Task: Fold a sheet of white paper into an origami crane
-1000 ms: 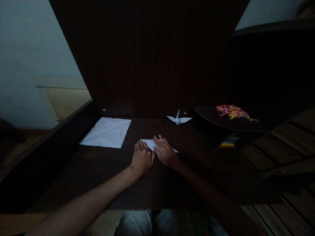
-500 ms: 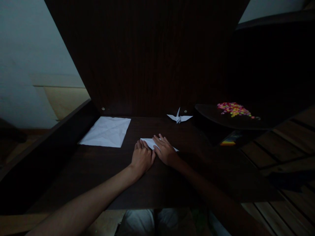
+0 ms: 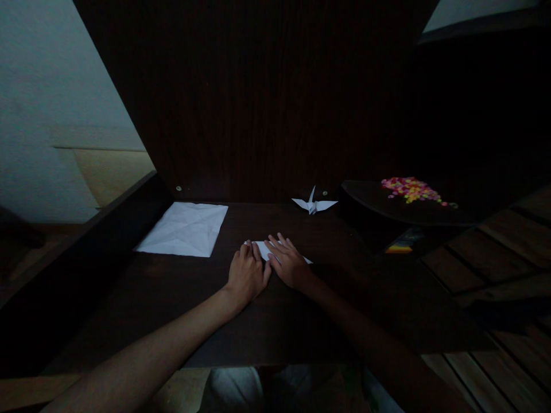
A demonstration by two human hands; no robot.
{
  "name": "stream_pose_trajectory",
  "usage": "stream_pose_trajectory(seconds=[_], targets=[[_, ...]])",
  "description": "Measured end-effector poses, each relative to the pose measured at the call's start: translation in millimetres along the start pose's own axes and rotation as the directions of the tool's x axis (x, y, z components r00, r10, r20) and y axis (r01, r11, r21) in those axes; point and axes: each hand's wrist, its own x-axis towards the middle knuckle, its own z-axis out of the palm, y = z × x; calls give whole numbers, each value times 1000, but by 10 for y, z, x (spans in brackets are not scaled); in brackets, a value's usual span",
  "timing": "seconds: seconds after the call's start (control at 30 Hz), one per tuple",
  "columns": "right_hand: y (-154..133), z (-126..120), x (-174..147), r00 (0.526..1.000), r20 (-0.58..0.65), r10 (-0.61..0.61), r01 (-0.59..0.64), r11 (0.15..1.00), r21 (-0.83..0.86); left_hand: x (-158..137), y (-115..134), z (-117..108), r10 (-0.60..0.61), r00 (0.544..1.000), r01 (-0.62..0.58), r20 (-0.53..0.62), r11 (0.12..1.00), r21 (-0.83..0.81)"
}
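Note:
A small piece of folded white paper [image 3: 262, 250] lies on the dark desk under both my hands, partly covered by them. My left hand [image 3: 247, 272] presses on its left end, fingers stretched forward and lying flat. Over the right part of the paper, my right hand [image 3: 289, 264] rests palm down with its fingers spread. The thumbs of the two hands are close together at the near side of the paper. Behind the right hand stands a white origami crane [image 3: 313, 207] with its wings out to the sides.
A creased white paper sheet [image 3: 183, 230] lies flat at the back left. To the right, a raised dark shelf [image 3: 374, 203] holds a pile of small colourful pieces [image 3: 413, 189]. A dark side board [image 3: 86, 229] borders the desk's left; a tall back panel [image 3: 258, 103] rises behind.
My left hand's fingers have straightened and reached a little further over the left end of the folded paper. My right hand has stayed nearly in place.

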Motion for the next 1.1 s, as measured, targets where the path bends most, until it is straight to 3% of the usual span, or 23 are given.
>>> stream_pose_trajectory(seconds=[0.17, 0.73, 0.83, 1.0, 1.07, 1.1], targets=[[11, 11, -9, 1000, -23, -2, 2, 1000, 10, 0, 9, -41, -83, 987, 84, 137, 996, 0], [-15, -34, 4, 1000, 25, 7, -7, 1000, 10, -29, 48, -70, -151, 976, 155, 159, 988, -11], [-22, -48, 6, 999, 33, 13, -14, 1000, 3, 7, -58, -108, -141, 980, 146, 137, 989, -23], [-28, -60, 9, 999, 31, 14, -14, 1000, 7, 166, -442, -187, -247, 968, 249, 48, 967, -52], [-32, -62, 8, 999, 34, 16, -17, 1000, 13, 236, -602, -180, -171, 985, 172, 12, 977, -123], [-34, -62, 8, 999, 37, 17, -17, 1000, 14, 264, -666, -164, -80, 997, 75, -23, 984, -163]])
